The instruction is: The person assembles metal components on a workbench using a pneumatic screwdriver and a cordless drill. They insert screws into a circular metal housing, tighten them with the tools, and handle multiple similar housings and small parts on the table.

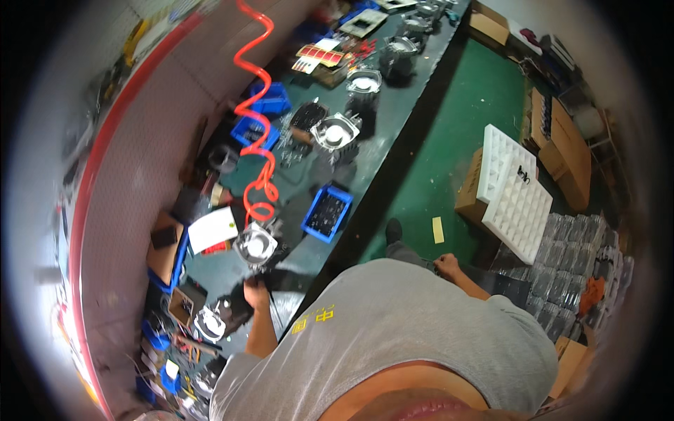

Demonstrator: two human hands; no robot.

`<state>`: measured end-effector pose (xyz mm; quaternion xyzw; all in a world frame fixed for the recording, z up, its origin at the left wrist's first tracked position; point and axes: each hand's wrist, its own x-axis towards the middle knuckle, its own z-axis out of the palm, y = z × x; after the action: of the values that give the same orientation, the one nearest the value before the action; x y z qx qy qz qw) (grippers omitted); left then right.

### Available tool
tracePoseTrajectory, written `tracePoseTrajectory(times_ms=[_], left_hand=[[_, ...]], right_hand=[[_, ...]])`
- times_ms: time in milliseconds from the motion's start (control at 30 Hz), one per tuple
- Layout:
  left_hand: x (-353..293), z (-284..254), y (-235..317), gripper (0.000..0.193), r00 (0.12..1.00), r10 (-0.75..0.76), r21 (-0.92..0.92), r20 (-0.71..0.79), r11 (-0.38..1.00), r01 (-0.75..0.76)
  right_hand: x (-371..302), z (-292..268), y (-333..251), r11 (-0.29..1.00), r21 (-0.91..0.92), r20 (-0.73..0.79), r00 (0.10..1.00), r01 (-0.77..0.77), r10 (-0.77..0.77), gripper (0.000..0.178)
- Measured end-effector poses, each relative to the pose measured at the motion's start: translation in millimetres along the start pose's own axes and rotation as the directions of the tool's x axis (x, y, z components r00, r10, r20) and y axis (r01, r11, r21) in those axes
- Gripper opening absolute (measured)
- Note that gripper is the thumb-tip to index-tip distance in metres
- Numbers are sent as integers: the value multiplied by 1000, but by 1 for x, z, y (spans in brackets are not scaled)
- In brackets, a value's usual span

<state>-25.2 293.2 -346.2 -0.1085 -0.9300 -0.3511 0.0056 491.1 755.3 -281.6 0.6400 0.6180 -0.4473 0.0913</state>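
On the bench to my left stands a silver metal-framed unit with a round white centre (255, 245). My left hand (257, 292) is at its near side, fingers curled; whether it grips the unit or a small dark piece beside it is hidden. My right hand (446, 265) hangs low by my leg, away from the bench, with its fingers closed; anything in them is too small to make out. A coiled orange-red air hose (261, 186) hangs down, its lower end beside the unit. Right of the unit sits a blue bin (328, 213) of small dark parts.
Similar units (335, 132) line the dark green bench (393, 105) farther off. A white sheet (213, 230) and more blue bins (255, 133) lie along the wall side. White foam trays (516, 196), cardboard boxes (562, 147) and stacked clear plastic trays (562, 274) stand on the floor at right.
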Motion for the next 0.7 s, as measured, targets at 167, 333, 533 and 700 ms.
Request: tracePoseTrajectory(times_ms=[167,333,533,700], left_hand=[[-64,0,76,21,976,-69,182,208,983,31],[-75,94,190,22,902,135,40,410,985,-166],[-33,215,480,21,875,315,-265,368,937,-226],[-6,284,584,17,770,308,-358,559,927,-111]], right_hand=[[54,-23,35,999,27,-31,999,-19,20,26],[121,-90,43,1000,15,-21,1000,-7,8,21],[244,-202,-11,961,275,-15,999,32,-29,23],[349,-271,-82,902,380,-91,979,204,-183,19]])
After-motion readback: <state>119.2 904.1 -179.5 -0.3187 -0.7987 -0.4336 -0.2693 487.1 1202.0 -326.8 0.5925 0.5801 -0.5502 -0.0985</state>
